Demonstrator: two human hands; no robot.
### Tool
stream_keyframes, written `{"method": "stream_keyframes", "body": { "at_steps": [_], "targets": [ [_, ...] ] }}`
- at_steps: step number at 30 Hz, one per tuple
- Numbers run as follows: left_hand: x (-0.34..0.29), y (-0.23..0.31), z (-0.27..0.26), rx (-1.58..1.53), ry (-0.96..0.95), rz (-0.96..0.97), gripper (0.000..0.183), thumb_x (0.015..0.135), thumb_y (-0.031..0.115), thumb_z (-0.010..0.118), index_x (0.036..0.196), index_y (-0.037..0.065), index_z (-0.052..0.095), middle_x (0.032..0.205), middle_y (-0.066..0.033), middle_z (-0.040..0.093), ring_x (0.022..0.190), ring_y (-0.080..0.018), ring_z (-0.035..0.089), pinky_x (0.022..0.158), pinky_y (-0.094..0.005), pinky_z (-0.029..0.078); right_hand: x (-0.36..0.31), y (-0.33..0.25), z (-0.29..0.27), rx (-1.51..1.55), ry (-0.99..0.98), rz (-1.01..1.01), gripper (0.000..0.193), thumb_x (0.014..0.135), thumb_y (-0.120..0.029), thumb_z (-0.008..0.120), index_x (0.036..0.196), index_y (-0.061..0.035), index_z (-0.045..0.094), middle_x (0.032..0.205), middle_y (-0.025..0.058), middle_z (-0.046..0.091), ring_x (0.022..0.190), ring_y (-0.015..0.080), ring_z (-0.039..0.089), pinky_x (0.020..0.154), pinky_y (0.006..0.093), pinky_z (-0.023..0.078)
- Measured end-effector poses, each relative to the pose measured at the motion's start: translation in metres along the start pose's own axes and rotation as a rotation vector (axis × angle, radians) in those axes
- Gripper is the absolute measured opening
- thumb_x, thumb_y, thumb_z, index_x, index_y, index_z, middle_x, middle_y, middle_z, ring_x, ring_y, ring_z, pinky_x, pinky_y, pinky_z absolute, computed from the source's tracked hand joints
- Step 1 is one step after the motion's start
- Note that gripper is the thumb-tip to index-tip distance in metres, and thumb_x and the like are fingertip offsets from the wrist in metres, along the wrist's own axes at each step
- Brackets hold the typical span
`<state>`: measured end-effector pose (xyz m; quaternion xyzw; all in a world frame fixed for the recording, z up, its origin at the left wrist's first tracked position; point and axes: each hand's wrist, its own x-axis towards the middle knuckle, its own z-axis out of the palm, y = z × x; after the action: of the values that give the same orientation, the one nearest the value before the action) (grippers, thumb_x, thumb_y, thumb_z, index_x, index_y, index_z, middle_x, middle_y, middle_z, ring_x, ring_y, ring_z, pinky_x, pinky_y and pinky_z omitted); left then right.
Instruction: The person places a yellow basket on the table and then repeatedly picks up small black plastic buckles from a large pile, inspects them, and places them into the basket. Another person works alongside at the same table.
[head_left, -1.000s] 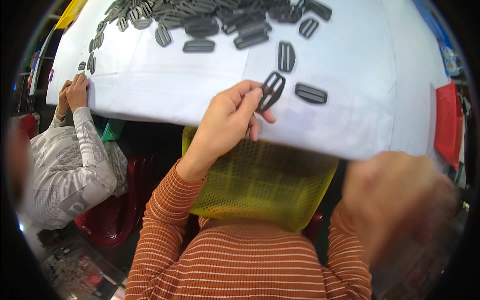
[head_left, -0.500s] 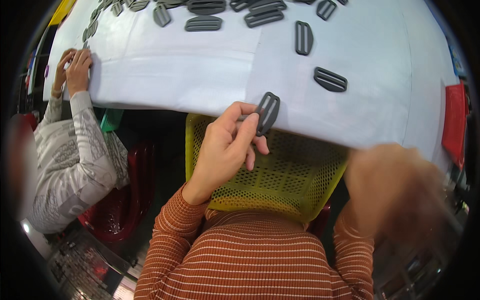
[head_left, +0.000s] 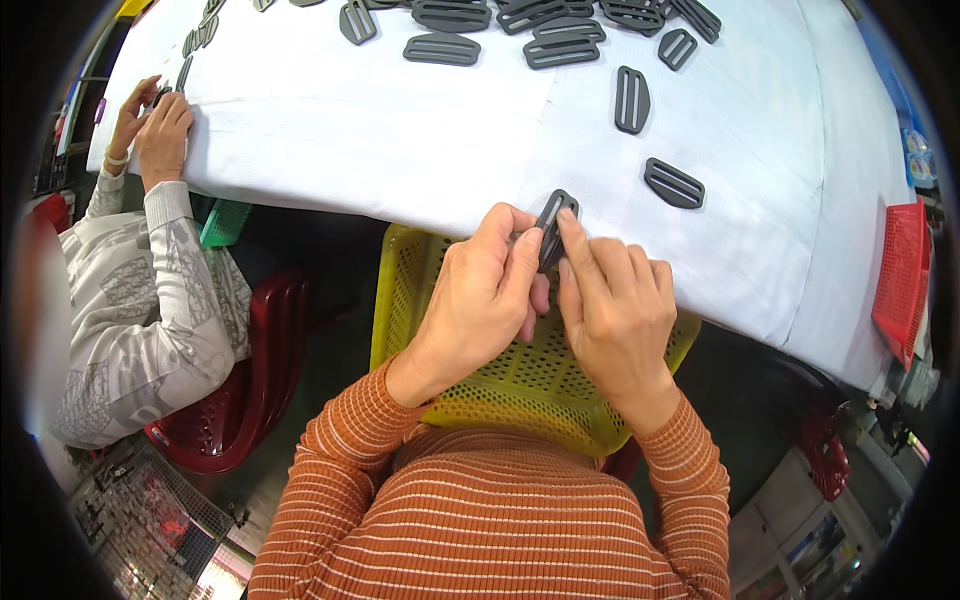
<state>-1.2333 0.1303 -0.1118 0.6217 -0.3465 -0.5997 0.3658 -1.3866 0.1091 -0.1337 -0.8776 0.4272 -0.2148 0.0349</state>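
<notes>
A dark grey plastic strap slider buckle (head_left: 547, 243), with long slots, is tilted at the near edge of the white-covered table. My left hand (head_left: 477, 290) pinches its left side between thumb and fingers. From the right, my right hand (head_left: 627, 315) is closed in on the same buckle, index fingertip on its face and thumb by its lower end; the other fingers are curled. Two more buckles lie singly beyond my hands, one slanted (head_left: 675, 183) and one nearly upright (head_left: 632, 100). Farther back, several buckles (head_left: 560, 45) lie in a loose heap.
Below my hands a yellow perforated basket (head_left: 400, 300) rests against my lap, under the table edge (head_left: 330, 205). On the left, a co-worker's hands (head_left: 160, 130) handle dark pieces. A red basket (head_left: 900, 280) hangs by the right edge, and a dark red chair (head_left: 275, 340) stands left.
My right hand has come in from the right, where it was a blur, and now touches the buckle. My left hand keeps its hold. The view has shifted slightly.
</notes>
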Motion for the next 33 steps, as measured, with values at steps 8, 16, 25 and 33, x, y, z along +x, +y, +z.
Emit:
{"method": "stream_keyframes", "body": {
  "at_steps": [8, 16, 25, 33],
  "targets": [
    [0.003, -0.007, -0.002, -0.043, -0.025, 0.037, 0.02, 0.105, 0.017, 0.044, 0.101, 0.0, 0.052, 0.06, -0.0033, 0.059, 0.041, -0.0076, 0.053, 0.038, -0.02, 0.039, -0.007, -0.013, -0.008, -0.003, -0.008, -0.032, 0.043, 0.08, -0.017, 0.067, 0.12, -0.0006, 0.068, 0.075, 0.0009, 0.048, 0.065, 0.0157, 0.046, 0.064, 0.0339, 0.034],
    [0.01, -0.013, -0.005, -0.002, 0.024, 0.007, 0.018, 0.105, 0.016, 0.045, 0.101, 0.0, 0.053, 0.06, -0.0025, 0.058, 0.042, -0.0074, 0.053, 0.039, -0.0203, 0.039, 0.002, -0.014, -0.005, -0.009, -0.049, 0.0, 0.04, 0.083, -0.015, 0.066, 0.12, -0.001, 0.068, 0.079, 0.0009, 0.054, 0.065, 0.0147, 0.048, 0.068, 0.0342, 0.033],
    [-0.007, -0.009, 0.001, -0.003, -0.019, 0.018, 0.019, 0.106, 0.018, 0.044, 0.1, 0.002, 0.053, 0.061, -0.0019, 0.059, 0.042, -0.0068, 0.054, 0.04, -0.0192, 0.039, -0.001, -0.005, -0.002, -0.034, 0.047, -0.011, 0.038, 0.08, -0.016, 0.065, 0.114, 0.0007, 0.069, 0.073, 0.0007, 0.048, 0.062, 0.0159, 0.047, 0.067, 0.0365, 0.033],
    [-0.001, -0.006, 0.0, 0.043, -0.025, 0.053, 0.021, 0.105, 0.019, 0.045, 0.099, 0.001, 0.055, 0.061, -0.0023, 0.059, 0.042, -0.0073, 0.053, 0.04, -0.0191, 0.039, 0.005, -0.001, -0.012, -0.125, 0.055, 0.055, 0.024, 0.086, -0.015, 0.065, 0.108, -0.0091, 0.072, 0.076, 0.0008, 0.052, 0.064, 0.0174, 0.051, 0.071, 0.0365, 0.036]
  ]
}}
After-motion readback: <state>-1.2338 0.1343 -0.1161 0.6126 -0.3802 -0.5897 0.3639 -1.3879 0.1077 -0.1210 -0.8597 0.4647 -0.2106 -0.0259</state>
